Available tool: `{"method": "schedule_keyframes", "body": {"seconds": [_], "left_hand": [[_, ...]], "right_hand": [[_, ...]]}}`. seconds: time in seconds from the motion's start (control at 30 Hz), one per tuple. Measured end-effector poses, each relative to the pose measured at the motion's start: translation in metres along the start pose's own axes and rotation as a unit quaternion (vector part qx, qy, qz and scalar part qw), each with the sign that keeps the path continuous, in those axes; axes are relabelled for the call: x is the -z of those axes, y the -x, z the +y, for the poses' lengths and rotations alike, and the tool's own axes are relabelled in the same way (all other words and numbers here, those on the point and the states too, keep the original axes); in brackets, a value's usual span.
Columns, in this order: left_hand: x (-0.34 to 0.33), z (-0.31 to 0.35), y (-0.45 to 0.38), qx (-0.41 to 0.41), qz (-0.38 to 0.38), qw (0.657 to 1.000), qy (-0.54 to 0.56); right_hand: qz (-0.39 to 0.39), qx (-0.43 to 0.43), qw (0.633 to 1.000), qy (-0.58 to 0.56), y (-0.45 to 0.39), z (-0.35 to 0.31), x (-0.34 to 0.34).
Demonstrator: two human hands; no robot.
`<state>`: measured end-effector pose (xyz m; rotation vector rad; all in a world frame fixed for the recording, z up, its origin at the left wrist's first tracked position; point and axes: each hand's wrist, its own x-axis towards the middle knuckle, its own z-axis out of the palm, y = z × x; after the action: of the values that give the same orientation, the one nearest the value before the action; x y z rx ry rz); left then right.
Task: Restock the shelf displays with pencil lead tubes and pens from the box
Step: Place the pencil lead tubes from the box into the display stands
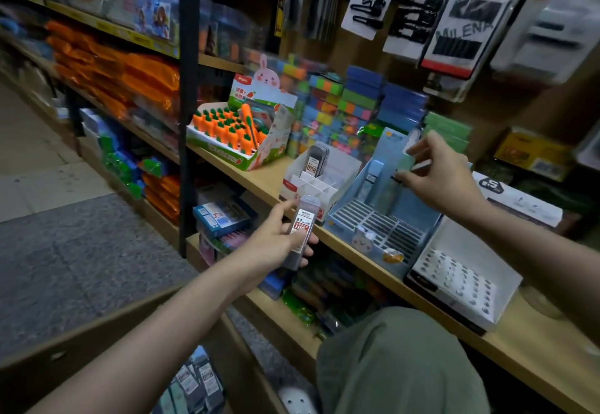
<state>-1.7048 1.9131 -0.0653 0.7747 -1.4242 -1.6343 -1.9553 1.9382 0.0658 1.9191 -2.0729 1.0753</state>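
- Head view: the left hand [281, 240] grips a small stack of pencil lead tubes [300, 231], fingers wrapped round from beneath and the thumb on the near side. The tubes are flat, grey and translucent, and the front one carries a white label printed "0.7" over a red band. They are held in the air just in front of the shelf edge [337, 248], below the white display box [316, 183].
- The white display box sits on the wooden shelf and has stepped cardboard dividers; a few matching tubes [318, 161] stand upright in its back row, with the same white and red label.
- The right hand [436, 170] is raised over the blue display tray [378, 218], its thumb and forefinger pinching a slim pale green pen [409, 161]; the pen is blurred, so its details cannot be told.
- The blue tray has a slotted floor of dark grooves, a rabbit face on its front lip and one light blue pen [373, 174] standing against its back card.
- To the right stands a white tray [461, 270] with rows of round holes.
- To the left of the white box is a carrot pen display [233, 134], with orange carrot shapes.
- At the bottom, the cardboard box [97, 342] lies open, with more labelled tubes [191, 384] visible inside it.
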Motion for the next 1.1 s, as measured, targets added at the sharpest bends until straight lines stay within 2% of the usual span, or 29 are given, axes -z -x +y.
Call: {"method": "schedule_keyframes", "body": {"seconds": [0.23, 0.37, 0.63, 0.83, 1.0, 1.1], "left_hand": [[-0.010, -0.013, -0.009, 0.034, 0.007, 0.999, 0.018], [-0.011, -0.021, -0.013, 0.040, 0.012, 0.999, 0.019], [-0.009, -0.023, -0.012, 0.042, 0.021, 0.999, 0.019], [-0.008, -0.022, -0.007, 0.054, 0.029, 0.998, 0.014], [-0.009, -0.021, -0.004, 0.054, 0.027, 0.998, 0.006], [-0.010, -0.023, -0.003, 0.052, 0.027, 0.998, 0.003]], "right_hand": [[-0.019, -0.001, 0.990, 0.140, -0.006, 0.029, -0.001], [-0.032, -0.045, 0.986, 0.159, -0.008, 0.034, -0.010], [-0.037, -0.067, 0.983, 0.165, -0.010, 0.039, -0.015], [0.000, -0.077, 0.986, 0.145, -0.002, 0.043, -0.021], [-0.005, -0.031, 0.972, 0.233, 0.000, 0.041, -0.014], [-0.046, -0.059, 0.958, 0.275, 0.004, 0.039, -0.013]]}}
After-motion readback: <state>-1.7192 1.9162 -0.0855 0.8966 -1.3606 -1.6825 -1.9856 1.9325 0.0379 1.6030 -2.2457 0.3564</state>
